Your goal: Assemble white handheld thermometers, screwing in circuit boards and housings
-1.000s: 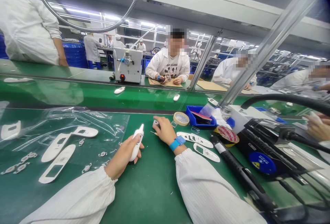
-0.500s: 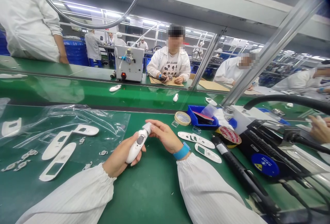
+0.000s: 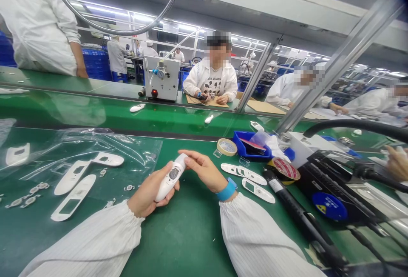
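My left hand (image 3: 145, 194) is wrapped around a white handheld device (image 3: 165, 187), which looks like a thermometer body with a dark round opening near its upper end. A white cap (image 3: 181, 159) sits on that upper end, in line with the body. My right hand (image 3: 207, 173), with a blue band at the wrist, pinches the cap between thumb and fingers. Left of my hands lie white cover shells (image 3: 74, 197) with window cut-outs and several small white parts (image 3: 30, 201). Two more white shells (image 3: 258, 189) lie to the right of my right hand.
A clear plastic sheet (image 3: 134, 149) covers the left bench. At right are a tape roll (image 3: 227, 146), a blue bin (image 3: 251, 151), a black screwdriver-like tool (image 3: 295, 209) and a black machine (image 3: 331, 187). White devices (image 3: 137, 107) lie on the green conveyor; a co-worker (image 3: 212, 79) sits beyond.
The cap, tilted and partly off the device's end before, now lines up flush with the body. My right fingers have stayed at it. The devices on the conveyor have shifted left.
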Demonstrator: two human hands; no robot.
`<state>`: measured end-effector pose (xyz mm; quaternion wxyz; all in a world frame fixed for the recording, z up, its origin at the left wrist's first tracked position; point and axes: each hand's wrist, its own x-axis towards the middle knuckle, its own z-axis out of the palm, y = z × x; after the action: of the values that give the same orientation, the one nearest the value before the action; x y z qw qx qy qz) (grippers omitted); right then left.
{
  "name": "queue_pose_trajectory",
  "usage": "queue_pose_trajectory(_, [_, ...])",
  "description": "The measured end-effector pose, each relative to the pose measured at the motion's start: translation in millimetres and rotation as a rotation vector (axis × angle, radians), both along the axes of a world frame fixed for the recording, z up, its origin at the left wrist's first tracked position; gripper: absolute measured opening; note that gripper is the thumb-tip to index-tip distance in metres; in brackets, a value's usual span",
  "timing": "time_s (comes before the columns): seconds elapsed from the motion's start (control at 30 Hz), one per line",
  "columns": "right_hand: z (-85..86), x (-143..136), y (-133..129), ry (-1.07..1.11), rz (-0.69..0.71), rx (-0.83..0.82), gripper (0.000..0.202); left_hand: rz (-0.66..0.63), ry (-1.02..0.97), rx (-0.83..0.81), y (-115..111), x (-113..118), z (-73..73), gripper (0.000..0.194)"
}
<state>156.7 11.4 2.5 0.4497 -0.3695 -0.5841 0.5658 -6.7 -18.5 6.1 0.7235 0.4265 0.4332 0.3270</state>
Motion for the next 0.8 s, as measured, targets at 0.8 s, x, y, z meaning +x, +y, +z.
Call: queue_pose_trajectory(0.8, [-15.8,-45,10,0.132,0.035,-0.464,0.031,0.449,-0.107,0.161,9,4,-18.7,0.052])
